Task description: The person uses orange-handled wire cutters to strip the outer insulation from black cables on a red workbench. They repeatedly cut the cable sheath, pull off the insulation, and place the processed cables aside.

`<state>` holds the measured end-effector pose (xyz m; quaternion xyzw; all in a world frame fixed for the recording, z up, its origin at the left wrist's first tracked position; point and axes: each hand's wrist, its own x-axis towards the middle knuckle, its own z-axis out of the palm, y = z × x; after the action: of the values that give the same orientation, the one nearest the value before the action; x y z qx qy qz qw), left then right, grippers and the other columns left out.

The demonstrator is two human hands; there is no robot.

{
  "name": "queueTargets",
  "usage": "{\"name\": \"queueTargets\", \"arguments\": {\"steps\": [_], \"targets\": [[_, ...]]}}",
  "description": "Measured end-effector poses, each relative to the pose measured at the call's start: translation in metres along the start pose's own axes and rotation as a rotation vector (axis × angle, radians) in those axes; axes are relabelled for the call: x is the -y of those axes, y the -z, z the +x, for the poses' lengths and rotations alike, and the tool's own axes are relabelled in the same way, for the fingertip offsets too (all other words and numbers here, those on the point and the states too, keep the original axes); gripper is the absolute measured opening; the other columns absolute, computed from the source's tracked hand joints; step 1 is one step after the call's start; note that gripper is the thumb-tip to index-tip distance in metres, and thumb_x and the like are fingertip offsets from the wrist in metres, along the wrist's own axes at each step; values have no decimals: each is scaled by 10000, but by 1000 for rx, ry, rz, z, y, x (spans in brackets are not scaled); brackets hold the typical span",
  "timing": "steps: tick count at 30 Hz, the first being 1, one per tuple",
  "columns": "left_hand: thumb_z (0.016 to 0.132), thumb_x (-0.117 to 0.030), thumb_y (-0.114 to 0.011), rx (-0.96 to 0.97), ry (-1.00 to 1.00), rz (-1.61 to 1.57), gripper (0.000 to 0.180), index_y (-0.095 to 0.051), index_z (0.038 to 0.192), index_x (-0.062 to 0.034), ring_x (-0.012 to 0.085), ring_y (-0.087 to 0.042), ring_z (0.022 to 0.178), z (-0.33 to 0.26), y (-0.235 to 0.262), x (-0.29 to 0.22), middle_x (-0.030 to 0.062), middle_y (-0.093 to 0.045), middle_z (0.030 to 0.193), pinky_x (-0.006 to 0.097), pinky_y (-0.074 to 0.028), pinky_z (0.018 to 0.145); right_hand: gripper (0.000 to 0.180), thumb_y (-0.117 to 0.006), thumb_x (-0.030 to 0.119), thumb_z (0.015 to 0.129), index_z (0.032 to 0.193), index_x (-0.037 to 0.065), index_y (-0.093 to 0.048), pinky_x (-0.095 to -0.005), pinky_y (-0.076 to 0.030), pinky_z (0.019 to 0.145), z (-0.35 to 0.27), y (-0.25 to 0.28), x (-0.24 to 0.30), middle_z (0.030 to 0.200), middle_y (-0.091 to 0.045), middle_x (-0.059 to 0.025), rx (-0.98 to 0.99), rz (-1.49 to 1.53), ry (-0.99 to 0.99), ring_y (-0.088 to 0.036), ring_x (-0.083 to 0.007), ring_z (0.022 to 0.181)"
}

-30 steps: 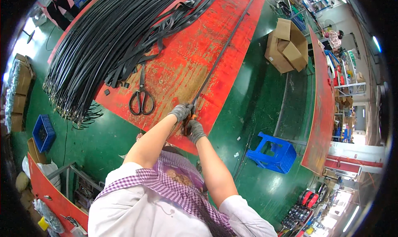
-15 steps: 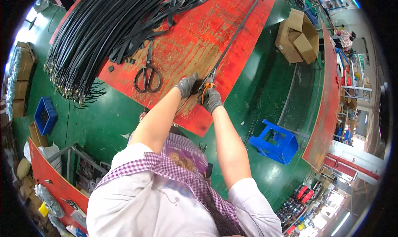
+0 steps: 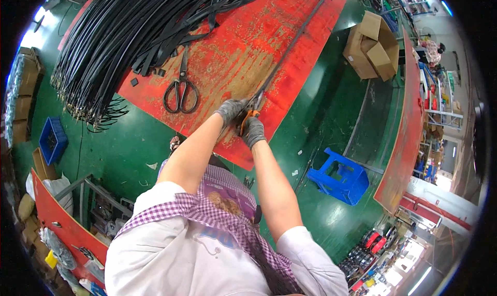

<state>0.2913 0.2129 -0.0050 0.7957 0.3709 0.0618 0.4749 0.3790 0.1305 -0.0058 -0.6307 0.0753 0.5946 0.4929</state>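
At the near corner of the worn red table [image 3: 217, 76], my gloved left hand [image 3: 231, 110] is closed around a long black strip [image 3: 292, 45]. The strip runs up the table along its right edge. Orange-handled scissors [image 3: 252, 113] are gripped in my gloved right hand [image 3: 252, 132], their blades lying along the strip just beside my left fingers. Whether the blades touch it is too small to tell. Large black-handled scissors [image 3: 181, 95] rest on the table to the left of my hands. Beyond them several small black cut pieces [image 3: 135, 82] lie loose.
A thick bundle of black sheathed cables [image 3: 119, 37] covers the far left of the table, its ends hanging over the edge. A blue stool [image 3: 341, 177] and an open cardboard box [image 3: 373, 47] stand on the right. On the left floor sits a blue crate [image 3: 53, 140].
My right hand and the orange-handled scissors have shifted left and slightly toward me, closer to my left hand. My left hand keeps its grip on the strip. The whole view has shifted slightly.
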Motion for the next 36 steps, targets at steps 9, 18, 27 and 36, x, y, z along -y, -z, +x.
{"name": "queueTargets", "arguments": {"steps": [9, 18, 27, 36], "targets": [[785, -331, -508, 55, 444, -1082, 326, -589, 880, -30, 100, -519, 674, 15, -21, 2, 57, -596, 752, 261, -425, 648, 142, -492, 146, 692, 747, 34, -561, -358, -442, 508, -14, -6, 17, 654, -540, -101, -96, -385, -57, -542, -235, 579], [764, -376, -508, -75, 505, -598, 368, -593, 875, -36, 179, -539, 660, 3, 5, -41, 118, -593, 750, 314, -423, 623, 114, -428, 82, 678, 761, 46, -498, -348, -418, 442, 10, 6, 2, 622, -519, -77, 22, 49, 3, -510, -227, 521], [783, -310, -521, -120, 472, -696, 324, -580, 913, -19, 110, -507, 655, 13, -14, -11, 53, -584, 749, 273, -424, 605, 225, -380, 48, 698, 904, 44, -471, -382, -469, 585, -4, -5, 12, 742, -546, -94, 68, 28, -50, -542, -255, 690], [786, -278, -518, -139, 423, -687, 319, -559, 955, -10, 112, -514, 744, 6, -4, -27, 67, -591, 839, 263, -421, 675, 312, -363, 52, 698, 991, 14, -462, -405, -472, 686, 2, 2, 10, 866, -562, -132, 100, 2, -38, -550, -279, 790]]}}
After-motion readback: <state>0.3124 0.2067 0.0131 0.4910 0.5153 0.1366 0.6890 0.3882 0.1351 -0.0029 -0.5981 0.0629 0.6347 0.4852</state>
